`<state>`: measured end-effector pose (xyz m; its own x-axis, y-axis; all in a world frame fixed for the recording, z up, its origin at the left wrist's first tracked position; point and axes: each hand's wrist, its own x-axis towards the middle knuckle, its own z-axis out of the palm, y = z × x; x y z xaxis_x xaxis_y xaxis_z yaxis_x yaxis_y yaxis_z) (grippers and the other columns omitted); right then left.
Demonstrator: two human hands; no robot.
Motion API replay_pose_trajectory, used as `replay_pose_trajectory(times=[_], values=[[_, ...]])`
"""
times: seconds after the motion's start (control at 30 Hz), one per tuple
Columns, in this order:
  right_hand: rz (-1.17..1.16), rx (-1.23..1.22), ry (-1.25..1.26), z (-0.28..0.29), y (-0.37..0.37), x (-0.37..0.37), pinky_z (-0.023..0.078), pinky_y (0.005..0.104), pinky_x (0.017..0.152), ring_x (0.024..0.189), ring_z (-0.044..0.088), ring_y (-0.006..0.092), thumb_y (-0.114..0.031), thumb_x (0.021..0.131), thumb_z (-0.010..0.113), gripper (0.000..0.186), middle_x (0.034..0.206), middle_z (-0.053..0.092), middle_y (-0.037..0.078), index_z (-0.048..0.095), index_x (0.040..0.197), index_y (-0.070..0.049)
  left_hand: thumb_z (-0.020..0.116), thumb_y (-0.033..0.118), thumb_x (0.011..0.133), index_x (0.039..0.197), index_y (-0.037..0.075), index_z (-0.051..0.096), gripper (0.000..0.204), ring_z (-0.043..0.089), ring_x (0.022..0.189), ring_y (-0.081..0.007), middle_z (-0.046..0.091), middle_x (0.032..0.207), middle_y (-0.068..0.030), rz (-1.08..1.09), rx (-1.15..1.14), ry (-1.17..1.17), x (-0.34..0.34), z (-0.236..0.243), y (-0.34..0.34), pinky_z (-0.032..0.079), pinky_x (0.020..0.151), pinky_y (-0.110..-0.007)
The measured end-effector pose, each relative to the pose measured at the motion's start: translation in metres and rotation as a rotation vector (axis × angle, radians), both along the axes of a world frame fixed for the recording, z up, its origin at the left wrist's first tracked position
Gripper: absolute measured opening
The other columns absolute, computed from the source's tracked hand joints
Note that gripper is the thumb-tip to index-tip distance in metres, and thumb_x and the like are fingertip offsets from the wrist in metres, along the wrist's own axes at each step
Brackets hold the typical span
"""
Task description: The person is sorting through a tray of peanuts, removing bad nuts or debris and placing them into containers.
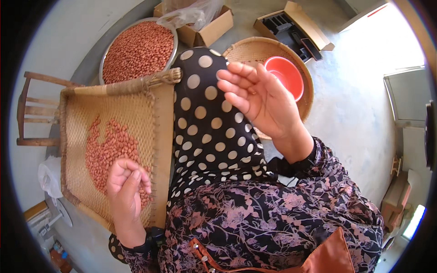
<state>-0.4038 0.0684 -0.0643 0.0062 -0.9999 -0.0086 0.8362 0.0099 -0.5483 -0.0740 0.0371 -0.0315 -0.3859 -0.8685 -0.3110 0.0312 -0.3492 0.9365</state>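
Right hand (267,102) is unfurled, left hand (127,185) curled near oval, reddish-brown peanuts (111,145), any contents unclear.

"What covers the upper body?"

"A black top (236,218), patterned with mauve-pink blossoms and pale, winding stems. The right sleeve (334,160) carries the same print and ends in a plain dark cuff (311,157)."

"And over the legs?"

"Black cloth (200,102) with large, round cream dots."

"Any other colour?"

"A rust-orange piece (330,255) at the front, with a narrow strap (200,253) bearing round metallic studs (204,258)."
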Motion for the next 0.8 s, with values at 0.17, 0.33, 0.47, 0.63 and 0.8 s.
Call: replay_pose_trajectory(times=[0.17,0.33,0.47,0.63,0.8], values=[[-0.043,0.124,-0.328,0.000,0.008,-0.005,0.037,0.0441,0.109,0.131,0.039,0.0348,-0.048,0.100,0.030,0.069,0.140,0.038,0.026,0.030,0.138,0.009,0.052,0.005,0.090,0.094,0.003,0.051,0.005,0.052,0.062,-0.0125,0.058,0.075,-0.0081,0.003,0.043,-0.034,0.003,-0.002,-0.001,0.044,0.057,-0.024],[-0.081,0.112,-0.096,-0.012,0.004,-0.020,0.038,0.0429,0.106,0.122,0.049,0.0341,-0.047,0.100,0.029,0.065,0.128,0.053,0.022,0.045,0.127,0.009,0.052,0.005,0.090,0.094,0.003,0.052,0.005,0.053,0.063,-0.0119,0.059,0.077,-0.0073,0.009,0.076,-0.055,0.022,-0.001,0.003,0.045,0.058,-0.024],[-0.233,0.047,0.027,-0.016,0.015,-0.057,0.033,0.0421,0.110,0.127,0.044,0.0323,-0.036,0.102,0.031,0.055,0.132,0.049,0.022,0.044,0.128,0.010,0.053,0.006,0.089,0.093,0.002,0.054,0.005,0.055,0.065,-0.0121,0.059,0.079,-0.0064,0.011,0.071,-0.155,0.034,-0.011,0.003,0.046,0.058,-0.025],[-0.330,0.170,0.013,-0.030,0.019,-0.077,0.033,0.0420,0.112,0.131,0.039,0.0333,-0.009,0.096,0.043,0.040,0.135,0.042,0.025,0.040,0.129,0.014,0.053,0.006,0.089,0.092,0.002,0.054,0.004,0.054,0.064,-0.0121,0.059,0.078,-0.0065,0.046,0.094,-0.125,0.052,-0.021,0.009,0.045,0.058,-0.024],[-0.423,0.261,0.119,-0.082,-0.007,-0.070,0.047,0.0327,0.099,0.104,0.057,0.0261,0.007,0.088,0.045,0.025,0.107,0.057,0.017,0.049,0.112,0.011,0.051,0.004,0.089,0.091,0.002,0.054,0.004,0.053,0.061,-0.0106,0.059,0.077,-0.0064,0.099,0.124,-0.171,0.063,-0.030,0.021,0.044,0.055,-0.023]])
